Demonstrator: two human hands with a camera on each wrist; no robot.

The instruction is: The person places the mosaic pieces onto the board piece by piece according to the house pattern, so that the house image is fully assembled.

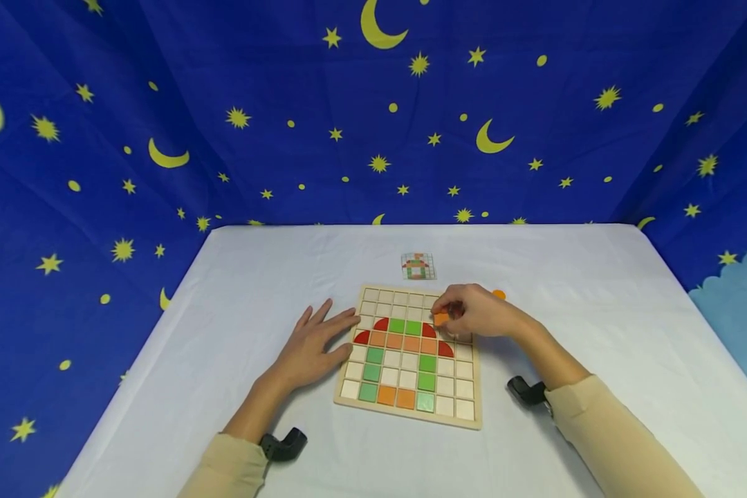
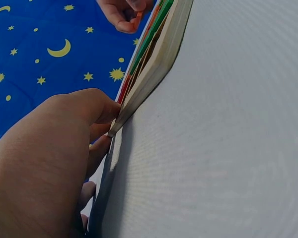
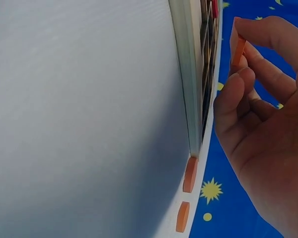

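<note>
A wooden grid board (image 1: 407,414) lies on the white table, partly filled with colored tiles. Green squares (image 1: 427,363), orange squares (image 1: 405,398) and red quarter-round tiles (image 1: 446,349) sit in its cells. My left hand (image 1: 311,349) rests at the board's left edge, its thumb and fingers spread and touching the rim. Over the board's upper right part, my right hand (image 1: 476,311) pinches an orange tile (image 1: 440,319) between thumb and fingers. In the right wrist view the tile (image 3: 238,49) is held edge-on above the board.
Behind the board lies a small pattern card (image 1: 418,265) showing a colored grid picture. Past the right hand, an orange piece (image 1: 499,294) shows on the table; the right wrist view has two loose orange pieces (image 3: 190,175) near the board. Blue star-printed cloth (image 1: 436,173) surrounds the table.
</note>
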